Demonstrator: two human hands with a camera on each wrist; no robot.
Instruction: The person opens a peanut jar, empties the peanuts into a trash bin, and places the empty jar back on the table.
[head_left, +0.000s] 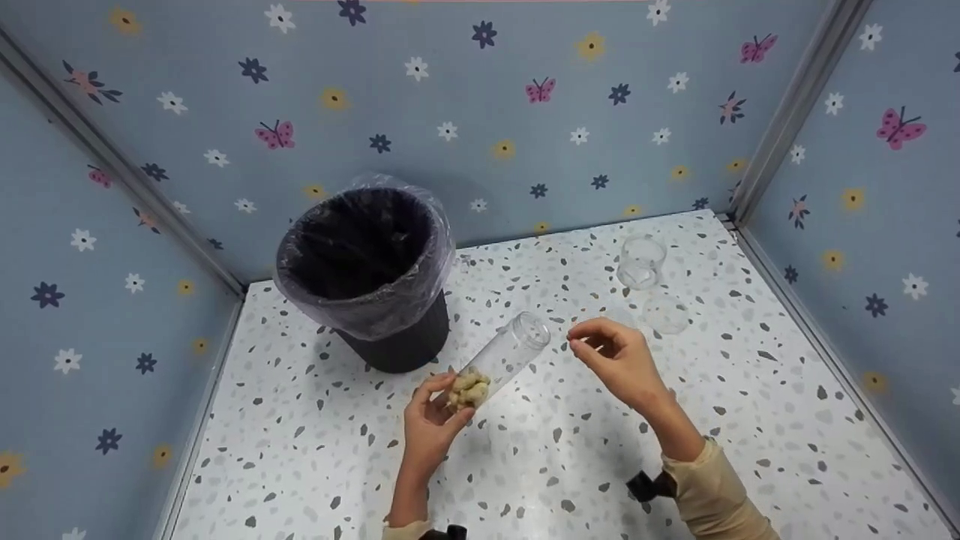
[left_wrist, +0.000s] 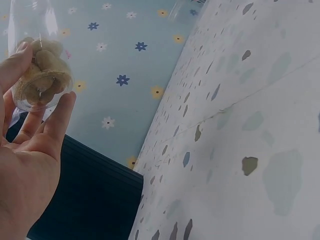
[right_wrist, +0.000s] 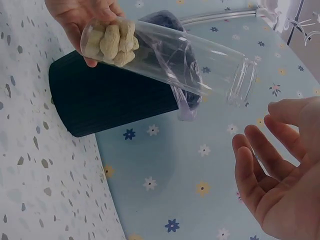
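My left hand (head_left: pixel 431 427) grips a clear jar (head_left: pixel 510 349) round its base, holding it tilted above the table. Several unshelled peanuts (right_wrist: pixel 112 45) lie at the jar's closed end. Its threaded mouth (head_left: pixel 532 330), uncapped, points up and toward my right hand (head_left: pixel 619 364). That hand hovers just off the mouth with its fingers loosely bent, the thumb and index tips close together and nothing visible between them. In the left wrist view the peanuts (left_wrist: pixel 47 67) press against the jar's base between my thumb and fingers.
A black bin (head_left: pixel 397 341) with a clear plastic liner (head_left: pixel 375 311) stands at the back left. Toward the back right are another clear container (head_left: pixel 641 262) and a clear round lid (head_left: pixel 665 313). Patterned panels (head_left: pixel 450 97) enclose the speckled table (head_left: pixel 315 450).
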